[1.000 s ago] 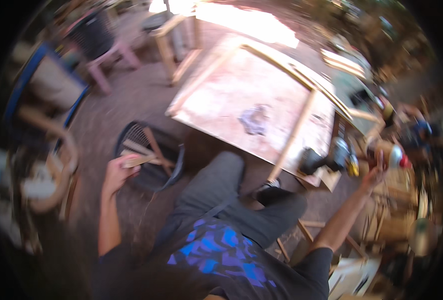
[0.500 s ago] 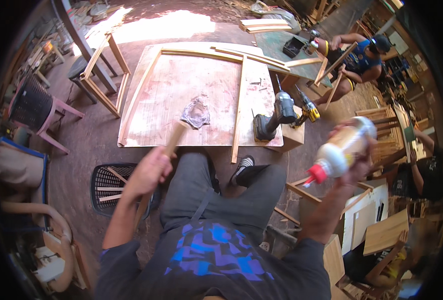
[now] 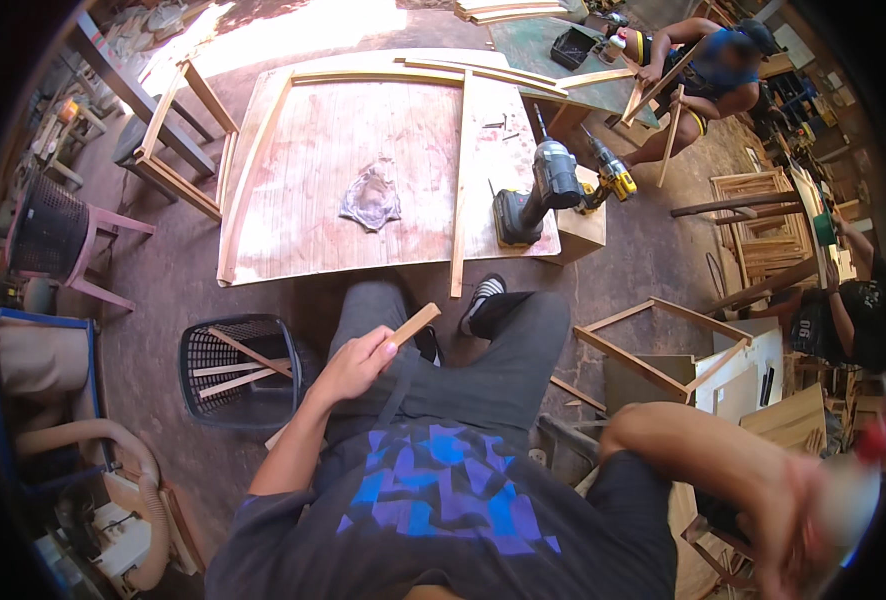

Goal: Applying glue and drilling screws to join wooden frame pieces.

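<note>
My left hand (image 3: 358,365) is closed around a narrow wooden strip (image 3: 415,325), held over my lap with one end pointing up and to the right. Far out at the right, my right hand (image 3: 793,525) grips a pale squeeze bottle (image 3: 851,500) with a red cap; both are smeared by motion. On the worktable (image 3: 313,240) in front of me lie a frame of long wooden strips (image 3: 460,190) and a crumpled greyish sheet (image 3: 371,200) with pale stuff on it. A dark cordless drill (image 3: 538,195) stands at the table's right edge.
A black basket (image 3: 195,375) with wooden strips sits on the floor at my left. A yellow drill (image 3: 611,180) stands on a box to the right. An assembled wooden frame (image 3: 628,360) lies at right. A co-worker (image 3: 708,70) handles strips at the far right; others sit nearer.
My right hand has swung the bottle from beside my right knee out to the lower right. My left hand has moved right with the strip, over my lap, and the view has shifted slightly.
</note>
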Motion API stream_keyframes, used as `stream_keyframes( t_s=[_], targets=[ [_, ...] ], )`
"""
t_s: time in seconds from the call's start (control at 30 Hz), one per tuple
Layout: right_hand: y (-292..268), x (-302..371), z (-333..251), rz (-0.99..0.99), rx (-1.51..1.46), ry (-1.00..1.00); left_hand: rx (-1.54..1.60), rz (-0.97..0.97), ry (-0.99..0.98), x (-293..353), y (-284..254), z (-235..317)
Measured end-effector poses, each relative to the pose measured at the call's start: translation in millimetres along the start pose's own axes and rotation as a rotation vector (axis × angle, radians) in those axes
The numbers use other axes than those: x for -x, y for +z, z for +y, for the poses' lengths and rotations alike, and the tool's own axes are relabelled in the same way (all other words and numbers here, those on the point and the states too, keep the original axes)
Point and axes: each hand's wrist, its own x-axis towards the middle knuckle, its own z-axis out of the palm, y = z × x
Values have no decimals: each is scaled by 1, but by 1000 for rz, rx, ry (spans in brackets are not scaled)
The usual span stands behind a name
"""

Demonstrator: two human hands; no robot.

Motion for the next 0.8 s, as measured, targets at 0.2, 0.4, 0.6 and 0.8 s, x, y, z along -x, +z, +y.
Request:
stream_keyframes(
  t_s=[0.2,0.4,0.6,0.8],
  targets=[
    [-105,282,-113,-55,434,2024,-33,71,55,-12,4,3],
    [-119,267,-114,487,-91,2426,-30,70,89,-6,11,-1],
    [-50,145,-82,-121,172,1092,-39,49,125,-4,13,3],
    [-78,215,-131,-330,254,1829,-164,99,84,-11,20,9]
  ],
)
